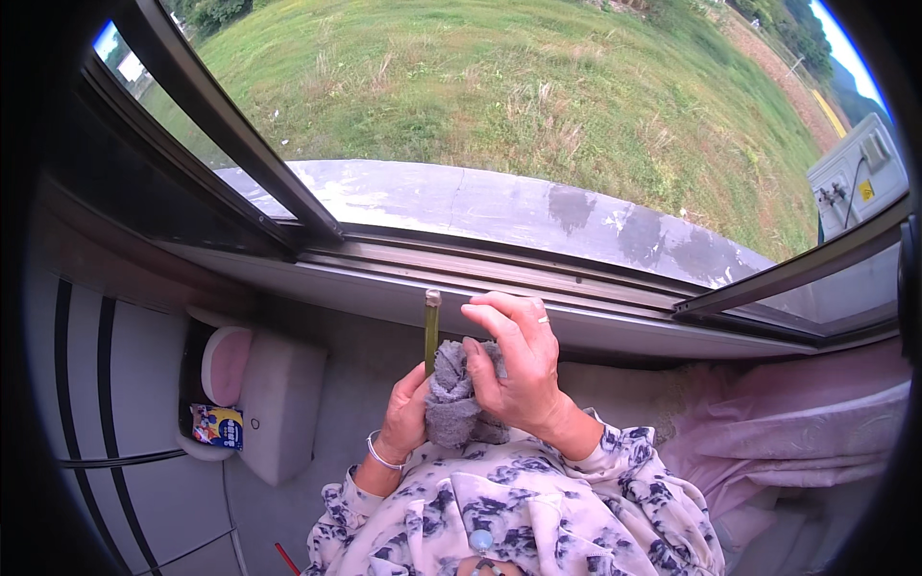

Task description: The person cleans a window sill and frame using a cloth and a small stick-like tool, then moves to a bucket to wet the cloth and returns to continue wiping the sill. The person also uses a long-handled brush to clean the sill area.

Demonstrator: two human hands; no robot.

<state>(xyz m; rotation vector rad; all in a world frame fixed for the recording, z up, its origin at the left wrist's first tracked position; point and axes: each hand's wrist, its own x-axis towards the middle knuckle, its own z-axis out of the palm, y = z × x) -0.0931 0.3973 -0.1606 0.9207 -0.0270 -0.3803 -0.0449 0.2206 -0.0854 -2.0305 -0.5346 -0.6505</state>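
Note:
A crumpled grey terry cloth (pixel 454 403) is bunched between my two hands in front of my chest. My left hand (pixel 405 412), with a bracelet at the wrist, is closed around the cloth's left side and a green stick (pixel 431 327) that stands up beside it with a pale, worn tip. What the stick's lower end joins is hidden. At the cloth's upper right is my right hand (pixel 515 360), its thumb against the cloth and its fingers raised, apart and curved. A ring is on one finger.
Ahead is an open sliding window with a metal track (pixel 497 277), an outer concrete ledge (pixel 432 194) and grass beyond. A white bedside cabinet (pixel 281 407) at left bears a pink-and-white object (pixel 229 366) and a printed packet (pixel 216 426). Pink curtain fabric (pixel 792 425) lies at right.

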